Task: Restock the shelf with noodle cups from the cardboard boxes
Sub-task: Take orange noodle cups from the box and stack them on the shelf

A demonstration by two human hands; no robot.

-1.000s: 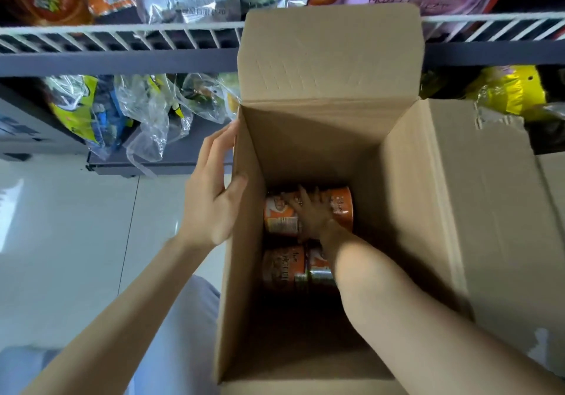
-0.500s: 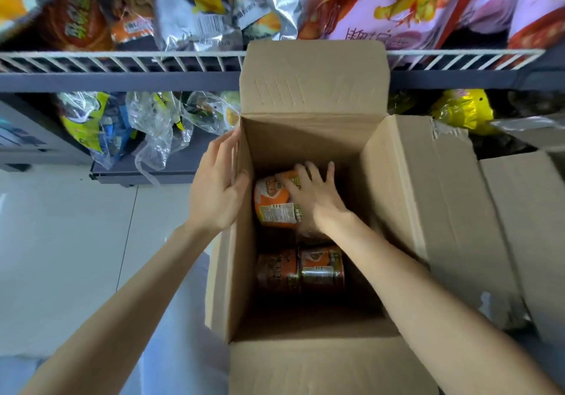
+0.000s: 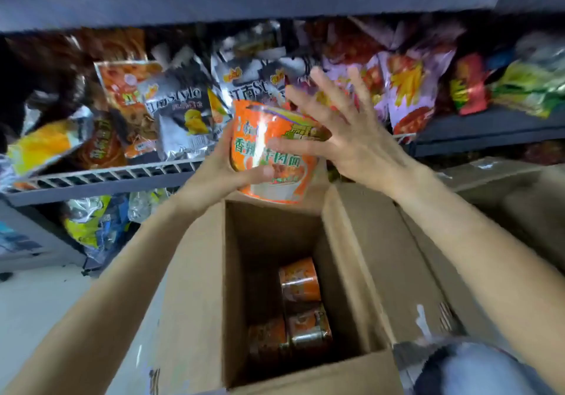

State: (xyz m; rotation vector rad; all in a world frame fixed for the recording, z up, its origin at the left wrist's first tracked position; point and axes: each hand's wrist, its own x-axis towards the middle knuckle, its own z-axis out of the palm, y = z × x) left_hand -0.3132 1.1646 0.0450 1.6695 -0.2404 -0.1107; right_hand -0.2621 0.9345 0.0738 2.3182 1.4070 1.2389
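Orange noodle cup [image 3: 272, 153] above open cardboard box [image 3: 195, 272]: left hand [image 3: 220, 168] grips it, right hand [image 3: 345, 131] splayed, thumb touching; more cups [image 3: 301, 281] inside.

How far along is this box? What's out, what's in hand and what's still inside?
Done: much of the open brown cardboard box is bare inside, which suggests most cups are out. In hand: one orange noodle cup above the box, gripped by the left hand; the right hand is spread open beside it, thumb across its front. Left: about three orange cups lie at the bottom, and the held cup is not yet shelved.
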